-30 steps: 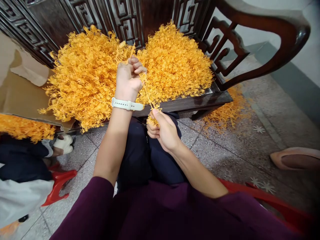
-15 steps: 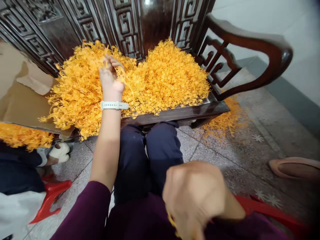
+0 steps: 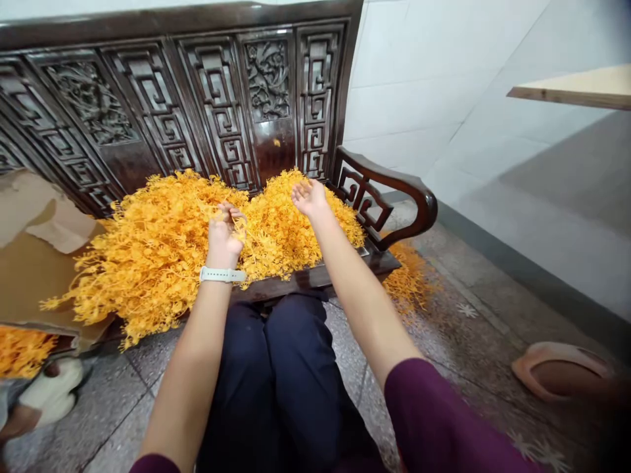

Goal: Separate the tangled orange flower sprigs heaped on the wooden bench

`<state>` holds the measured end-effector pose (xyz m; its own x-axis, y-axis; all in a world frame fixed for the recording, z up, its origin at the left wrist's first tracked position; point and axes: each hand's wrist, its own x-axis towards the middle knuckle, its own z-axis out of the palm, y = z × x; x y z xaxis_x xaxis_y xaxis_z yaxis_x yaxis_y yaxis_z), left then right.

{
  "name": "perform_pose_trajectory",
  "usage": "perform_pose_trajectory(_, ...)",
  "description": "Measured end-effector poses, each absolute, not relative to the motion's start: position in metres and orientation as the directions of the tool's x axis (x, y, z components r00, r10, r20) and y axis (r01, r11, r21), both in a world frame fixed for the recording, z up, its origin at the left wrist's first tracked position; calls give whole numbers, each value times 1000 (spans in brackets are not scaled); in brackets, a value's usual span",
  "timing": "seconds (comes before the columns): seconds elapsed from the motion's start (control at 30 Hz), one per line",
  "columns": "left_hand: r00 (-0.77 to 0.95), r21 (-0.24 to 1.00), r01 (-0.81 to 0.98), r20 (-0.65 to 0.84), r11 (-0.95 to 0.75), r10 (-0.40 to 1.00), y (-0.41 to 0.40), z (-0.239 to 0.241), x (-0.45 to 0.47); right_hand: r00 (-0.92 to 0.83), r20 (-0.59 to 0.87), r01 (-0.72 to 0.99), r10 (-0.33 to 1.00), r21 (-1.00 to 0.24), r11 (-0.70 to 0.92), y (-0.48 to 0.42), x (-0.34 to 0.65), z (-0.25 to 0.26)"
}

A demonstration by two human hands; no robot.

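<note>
Two heaps of orange-yellow plastic flower sprigs lie on a dark carved wooden bench, the left heap [image 3: 148,243] and the right heap [image 3: 280,230]. My left hand [image 3: 225,233], with a pale watch strap [image 3: 221,274] at the wrist, is held before the place where the heaps meet. Its fingers curl around a yellow sprig [image 3: 240,228], partly hidden by the palm. My right hand [image 3: 308,196] reaches over the right heap, palm turned up, fingers apart and nothing seen in it. A small yellow piece [image 3: 277,142] shows against the bench back; whether it is airborne I cannot tell.
The bench's armrest [image 3: 394,180] curves out at the right. A torn cardboard box [image 3: 44,263] stands left. More sprigs [image 3: 407,276] lie on the floor beyond the bench end. A pink shoe [image 3: 562,368] is at right; another person's white shoe [image 3: 54,394] is at lower left.
My right hand has gone from near my lap, closed around something yellow, up and forward over the right heap, and has opened. My left hand keeps its place by the heaps. The view has tilted up.
</note>
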<state>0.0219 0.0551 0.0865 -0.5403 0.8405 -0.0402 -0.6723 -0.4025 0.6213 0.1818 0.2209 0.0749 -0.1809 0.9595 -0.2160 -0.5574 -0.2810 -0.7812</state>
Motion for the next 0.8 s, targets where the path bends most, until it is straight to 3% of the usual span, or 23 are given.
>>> perform_pose_trajectory(0.1,-537,625,-666,-24,-407,843,58,85,24,-252,-145,-557,957,-787,-266,177,185,40)
perform_pose_trajectory(0.2,-503,585,-699,7,-411,864,63,80,30,-381,18,-497,924,-847,-189,119,186,17)
perform_pose_trajectory(0.33,-461,560,-730,20,-392,887,65,78,37,-433,265,-379,861,-921,93,71,174,11)
perform_pose_trajectory(0.47,-417,484,-799,-18,-357,909,59,86,38,-363,427,-240,828,-902,359,63,161,6)
perform_pose_trajectory(0.63,-316,408,-874,-66,-263,947,42,95,33,-287,387,-179,876,-920,348,70,157,-2)
perform_pose_trajectory(0.8,-261,334,-912,-24,-239,965,33,93,29,-405,248,-283,880,-949,137,73,160,4)
